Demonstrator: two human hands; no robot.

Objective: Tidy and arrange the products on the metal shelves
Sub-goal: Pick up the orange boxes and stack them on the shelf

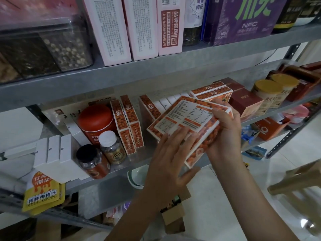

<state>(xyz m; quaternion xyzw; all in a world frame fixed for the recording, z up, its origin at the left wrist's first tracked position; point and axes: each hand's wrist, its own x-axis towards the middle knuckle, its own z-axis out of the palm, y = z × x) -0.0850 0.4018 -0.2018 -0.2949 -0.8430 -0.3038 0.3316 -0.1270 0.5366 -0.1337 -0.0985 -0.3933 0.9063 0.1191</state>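
Gripping a tilted stack (184, 119) of orange boxes by its right edge, the right hand (225, 129) had its fingers curled over the top. The left hand (172, 157) lay on the printed face with fingers straight and spread, and the thumb under the lower corner. The stack hung in the air just in front of the middle shelf (121, 173), not resting on it. Behind it, a pile (211, 92) of the same boxes lay flat, and one upright box (149, 108) stood close to the stack's left corner. Farther left stood an upright pair (127, 126), a red tin (96, 122) and two jars (112, 148) at the shelf's front, then white boxes (55, 153). To the right were a dark red box (246, 101) and gold-lidded cans (267, 94).
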